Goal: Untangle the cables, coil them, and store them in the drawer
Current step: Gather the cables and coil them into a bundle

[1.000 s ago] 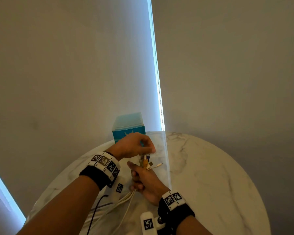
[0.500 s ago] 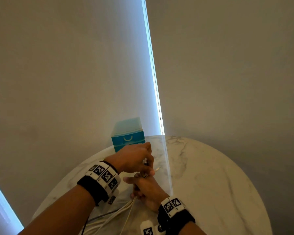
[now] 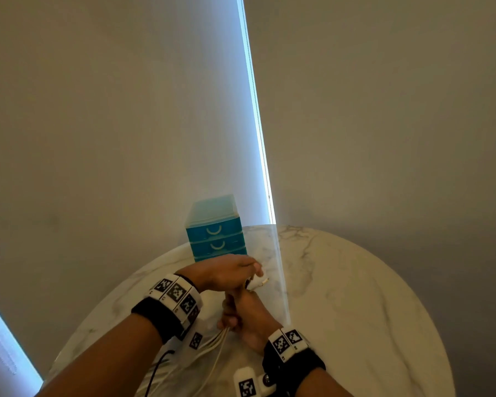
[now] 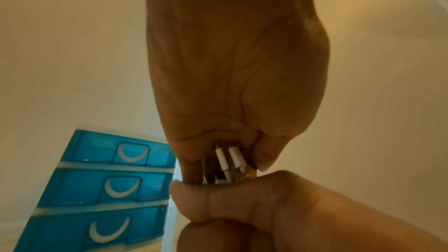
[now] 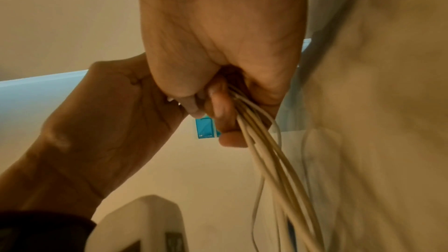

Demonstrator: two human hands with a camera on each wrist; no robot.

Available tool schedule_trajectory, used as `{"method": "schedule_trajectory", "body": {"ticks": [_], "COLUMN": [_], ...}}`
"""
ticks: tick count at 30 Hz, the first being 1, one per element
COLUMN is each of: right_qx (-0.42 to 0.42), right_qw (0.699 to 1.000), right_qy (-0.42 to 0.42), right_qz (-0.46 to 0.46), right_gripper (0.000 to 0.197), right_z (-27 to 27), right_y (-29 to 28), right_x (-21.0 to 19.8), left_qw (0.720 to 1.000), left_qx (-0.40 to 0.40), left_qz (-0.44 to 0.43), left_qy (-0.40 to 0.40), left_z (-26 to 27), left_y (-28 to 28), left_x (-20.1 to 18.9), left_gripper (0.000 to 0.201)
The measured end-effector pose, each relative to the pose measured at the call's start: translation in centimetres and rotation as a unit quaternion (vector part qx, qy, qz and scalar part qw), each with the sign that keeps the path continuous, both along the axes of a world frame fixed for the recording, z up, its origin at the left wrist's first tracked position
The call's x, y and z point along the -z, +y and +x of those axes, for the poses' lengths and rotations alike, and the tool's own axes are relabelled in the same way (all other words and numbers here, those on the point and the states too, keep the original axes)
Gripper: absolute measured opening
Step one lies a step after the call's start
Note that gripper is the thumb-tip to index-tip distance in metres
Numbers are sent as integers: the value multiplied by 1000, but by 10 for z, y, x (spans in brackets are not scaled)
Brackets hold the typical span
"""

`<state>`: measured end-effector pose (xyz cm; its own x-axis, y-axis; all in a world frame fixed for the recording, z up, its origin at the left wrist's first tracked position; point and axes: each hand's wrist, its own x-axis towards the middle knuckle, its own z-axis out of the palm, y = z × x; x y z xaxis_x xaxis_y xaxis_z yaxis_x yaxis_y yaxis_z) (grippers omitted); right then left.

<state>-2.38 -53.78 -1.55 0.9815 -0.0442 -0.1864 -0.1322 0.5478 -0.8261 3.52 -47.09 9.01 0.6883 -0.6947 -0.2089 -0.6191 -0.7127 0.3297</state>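
Several white cables (image 5: 264, 152) run as one bundle through my right hand (image 3: 245, 313), whose fingers are curled tight round them over the marble table (image 3: 355, 296). Just above it my left hand (image 3: 229, 272) pinches the white connector ends (image 4: 230, 158) that stick up from the bundle. One plug (image 3: 262, 281) pokes out to the right of the hands. The cables trail down toward the table's near edge (image 3: 209, 351). A blue three-drawer box (image 3: 216, 234) with white handles stands just behind the hands, all drawers closed (image 4: 101, 187).
A thin black cable (image 3: 158, 365) lies under my left forearm. Blinds with a bright gap (image 3: 258, 110) hang behind the table. The round tabletop stretches bare to the right (image 3: 384, 325).
My left hand has come lower onto the connector ends, closing over them just above the right fist. The view has tilted down, so the drawer box shows its fronts.
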Motion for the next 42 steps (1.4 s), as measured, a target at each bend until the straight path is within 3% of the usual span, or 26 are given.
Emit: {"method": "schedule_trajectory", "body": {"ticks": [4, 7, 11, 13, 16, 18, 21, 26, 29, 35, 37, 40, 42], "right_qx": [37, 28, -8, -28, -21, -38, -43, -32, 5, 100, 94, 55, 38], "right_qw": [998, 998, 997, 996, 990, 981, 970, 974, 981, 983, 985, 988, 984], "right_qy": [4, -4, -40, -58, -82, -89, -60, -42, -41, -26, -22, -49, -95], "right_qz": [47, 49, 68, 69, 115, 168, 234, 220, 192, 151, 141, 133, 143], "right_gripper": [22, 31, 43, 47, 41, 38, 47, 50, 56, 63, 63, 59, 56], "right_z": [2, 2, 3, 4, 8, 10, 12, 22, 29, 29, 20, 9, 8], "right_y": [3, 4, -9, -15, -24, -28, -38, -49, -60, -121, -116, -83, -57], "right_x": [1, -4, -6, -4, -3, -8, -17, -46, -73, -97, -90, -77, -78], "left_qw": [998, 997, 984, 973, 979, 981, 982, 919, 903, 938, 951, 965, 932], "left_qx": [16, 19, -9, -26, -39, 4, 3, -51, -58, -183, -222, -261, -268], "left_qz": [60, 44, -161, -203, -72, -6, -47, -191, -186, -164, -105, 13, 69], "left_qy": [13, 52, 72, 110, 185, 194, 186, 341, 382, 244, 188, -29, -235], "left_z": [-7, -3, 8, 4, -12, -17, -20, -21, -16, 4, 13, 36, 53], "left_y": [-12, -9, 22, 36, 51, 59, 66, 82, 102, 186, 210, 227, 231], "left_x": [-9, -22, -17, -8, 4, 19, 40, 34, 22, 31, 28, -6, -53], "left_gripper": [41, 42, 61, 65, 69, 67, 46, 36, 43, 70, 78, 91, 88]}}
